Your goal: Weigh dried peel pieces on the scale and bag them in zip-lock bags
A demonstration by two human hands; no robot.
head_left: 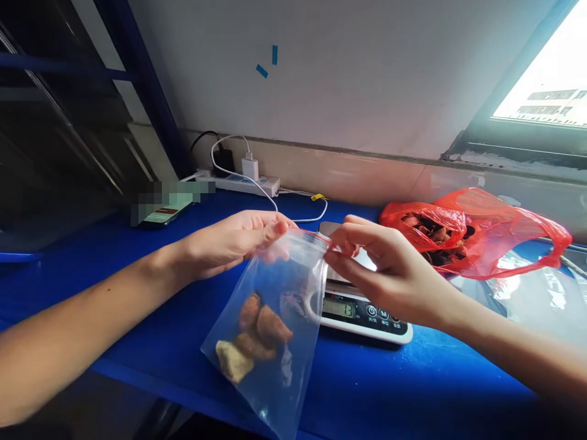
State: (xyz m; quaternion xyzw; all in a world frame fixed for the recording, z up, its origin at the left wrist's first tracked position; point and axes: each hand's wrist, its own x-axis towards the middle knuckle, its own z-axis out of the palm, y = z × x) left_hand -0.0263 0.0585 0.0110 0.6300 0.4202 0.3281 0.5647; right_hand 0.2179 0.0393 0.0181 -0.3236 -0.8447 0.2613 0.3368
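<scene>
Bag (275,391), clear, brown chunks (274,327) plus one pale chunk (236,360) low inside, overlaps scale's (360,315) left edge. Left hand (243,241) pinches top-left corner, right hand (385,263) top-right; fingers narrow. Blue tabletop (174,348) spreads leftward; red carrier (486,238) sits beyond right wrist.

The zip bag (279,400) is thin, clear plastic with a slick sheen, while the chunks (274,327) inside look matt and rough. Crinkled, glossy plastic forms the red bag (488,247); the scale (398,334) has smooth white plastic casing, the tabletop (178,333) a faint shine.
</scene>
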